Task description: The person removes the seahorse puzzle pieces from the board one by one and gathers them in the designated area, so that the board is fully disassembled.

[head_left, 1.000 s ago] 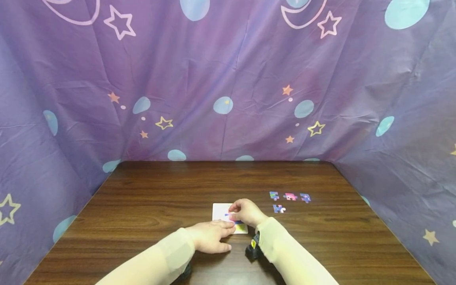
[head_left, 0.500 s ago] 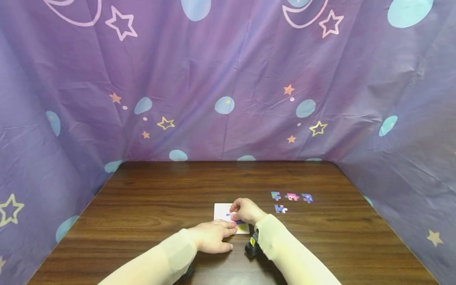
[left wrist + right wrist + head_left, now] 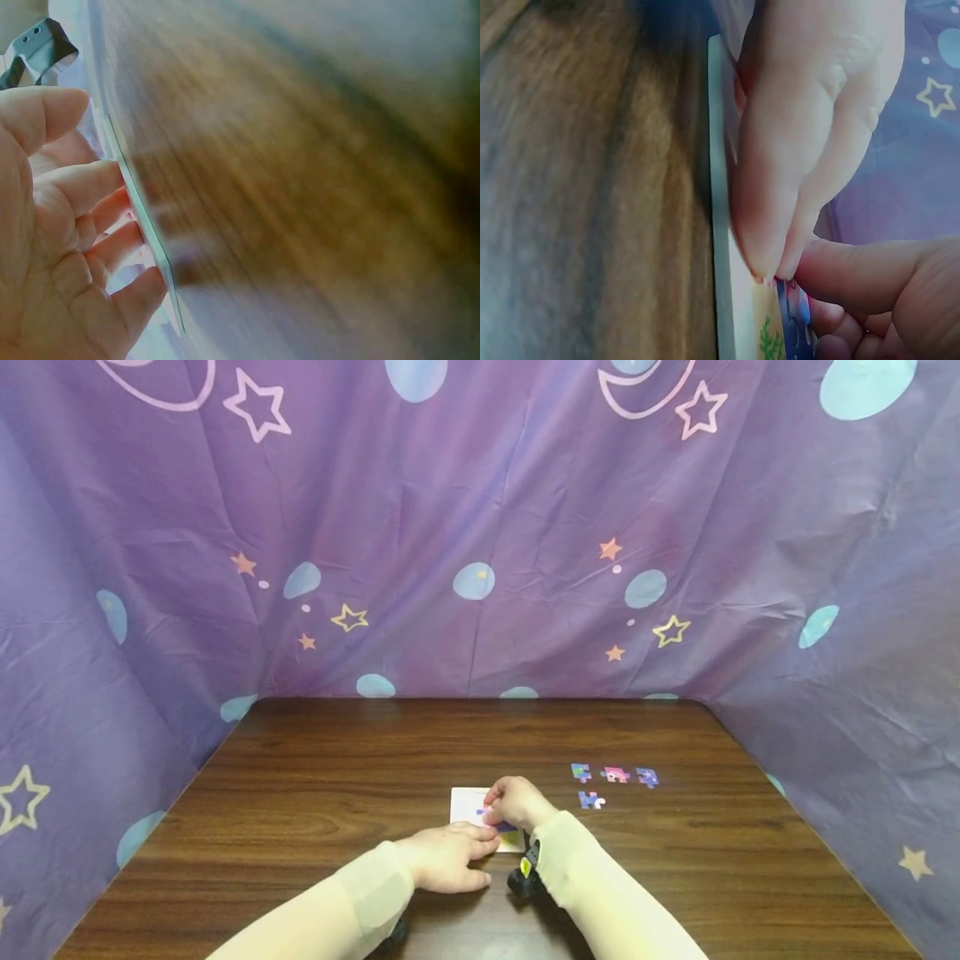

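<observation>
My left hand [image 3: 450,858] lies on the near left part of a small white puzzle board [image 3: 467,800], its fingers stretched out over it. In the left wrist view the fingertips [image 3: 154,281] touch the board's edge. My right hand [image 3: 519,803] pinches a small pink and blue puzzle piece [image 3: 485,811] over the board, mostly hidden by the fingers. From the right wrist, the right thumb [image 3: 855,274] appears beside the left fingertips, near a fitted strip with a green plant print [image 3: 771,341].
Loose puzzle pieces lie to the right of the board: a green and blue one [image 3: 581,772], a pink one [image 3: 616,774], a blue one [image 3: 647,777] and a blue and white one [image 3: 591,800]. A purple curtain [image 3: 420,527] surrounds the brown wooden table [image 3: 337,743].
My right wrist has turned slightly and shifted a little left, its fingertips staying over the same spot of the board. My left hand keeps its place on the board.
</observation>
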Available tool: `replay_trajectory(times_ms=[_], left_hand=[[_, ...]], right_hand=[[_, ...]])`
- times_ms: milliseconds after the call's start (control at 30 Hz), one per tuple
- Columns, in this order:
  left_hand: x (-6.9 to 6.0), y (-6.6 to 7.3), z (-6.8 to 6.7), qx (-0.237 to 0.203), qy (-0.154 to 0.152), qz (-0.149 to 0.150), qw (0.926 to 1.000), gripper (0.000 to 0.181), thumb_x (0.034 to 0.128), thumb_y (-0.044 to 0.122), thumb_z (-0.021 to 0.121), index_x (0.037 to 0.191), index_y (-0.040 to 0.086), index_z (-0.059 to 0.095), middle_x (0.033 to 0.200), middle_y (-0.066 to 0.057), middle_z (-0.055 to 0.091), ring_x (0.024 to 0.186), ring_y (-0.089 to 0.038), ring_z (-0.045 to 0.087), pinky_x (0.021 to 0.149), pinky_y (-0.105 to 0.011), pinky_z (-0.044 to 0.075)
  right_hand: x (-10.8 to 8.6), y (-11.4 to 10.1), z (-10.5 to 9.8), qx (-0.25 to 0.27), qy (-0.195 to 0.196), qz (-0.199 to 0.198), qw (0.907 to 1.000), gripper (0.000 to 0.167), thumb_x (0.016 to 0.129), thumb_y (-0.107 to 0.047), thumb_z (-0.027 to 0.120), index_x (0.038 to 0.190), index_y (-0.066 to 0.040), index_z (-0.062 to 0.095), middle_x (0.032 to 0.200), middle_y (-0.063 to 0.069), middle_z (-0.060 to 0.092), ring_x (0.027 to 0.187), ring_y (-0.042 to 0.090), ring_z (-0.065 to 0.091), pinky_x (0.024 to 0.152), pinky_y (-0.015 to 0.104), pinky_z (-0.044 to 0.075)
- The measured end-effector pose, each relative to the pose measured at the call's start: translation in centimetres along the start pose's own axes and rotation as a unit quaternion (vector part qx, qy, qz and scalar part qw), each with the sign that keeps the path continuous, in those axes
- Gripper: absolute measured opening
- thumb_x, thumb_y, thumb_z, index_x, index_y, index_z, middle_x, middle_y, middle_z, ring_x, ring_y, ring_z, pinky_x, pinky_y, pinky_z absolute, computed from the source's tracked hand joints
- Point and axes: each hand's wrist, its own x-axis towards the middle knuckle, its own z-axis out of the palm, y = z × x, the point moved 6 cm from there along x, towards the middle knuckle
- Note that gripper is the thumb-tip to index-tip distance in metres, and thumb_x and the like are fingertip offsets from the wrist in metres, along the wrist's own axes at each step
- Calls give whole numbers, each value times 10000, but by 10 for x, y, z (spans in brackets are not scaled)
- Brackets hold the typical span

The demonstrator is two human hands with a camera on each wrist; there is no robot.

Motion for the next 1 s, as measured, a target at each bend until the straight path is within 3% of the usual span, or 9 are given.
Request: replay_trajectory(times_ms=[333,1000], left_hand=[[-2,2,-2,-78,-97,-46,9999,607,908,455,543,1429,149,479,1508,33,391,1390,-155,334,1135,-276,259],[-1,2,-1,-10,-61,-51,10000,603,904,451,540,1423,149,488,1497,33,407,1384,-161,345,1134,-274,259]], right_hand=[[-2,8,1,777,152,145,9968,220,636,62,780,835,12,702,689,-4,616,649,108,548,600,219,472],[0,9,0,1127,71,483,9924,184,665,83,762,832,37,699,710,15,647,690,151,573,625,238,475]])
